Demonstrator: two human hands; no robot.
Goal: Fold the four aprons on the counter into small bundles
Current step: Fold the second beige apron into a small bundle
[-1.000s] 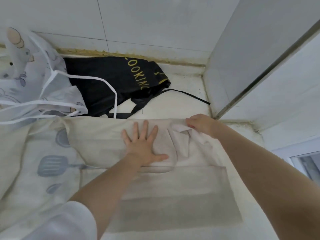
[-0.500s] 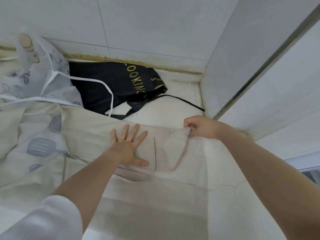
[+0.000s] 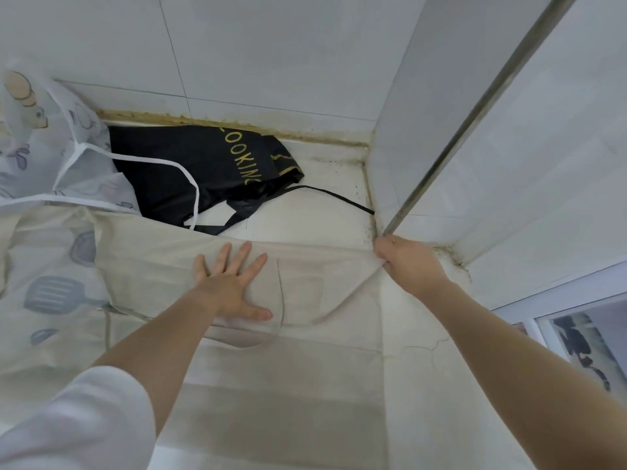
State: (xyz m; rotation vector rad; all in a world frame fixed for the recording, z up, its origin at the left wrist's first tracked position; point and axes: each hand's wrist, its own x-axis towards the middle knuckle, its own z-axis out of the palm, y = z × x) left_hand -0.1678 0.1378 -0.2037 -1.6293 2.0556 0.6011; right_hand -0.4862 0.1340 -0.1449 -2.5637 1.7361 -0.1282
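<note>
A beige apron lies spread over the white counter, its upper part folded over into a band. My left hand presses flat on that band, fingers spread. My right hand pinches the band's right corner, pulled out taut toward the wall corner. A black apron with yellow "COOKING" lettering lies bunched at the back wall. A white translucent cartoon-print apron with white straps sits at the far left. A beige apron with grey utensil prints lies at the left under the plain one.
White tiled walls close the counter at the back and right, with a metal-edged pillar at the right corner. A black strap trails across the counter to that corner. A window frame shows at the lower right.
My right hand has drawn the fabric corner out to the right, flattening the crumpled flap. My left hand has stayed pressed on the band.
</note>
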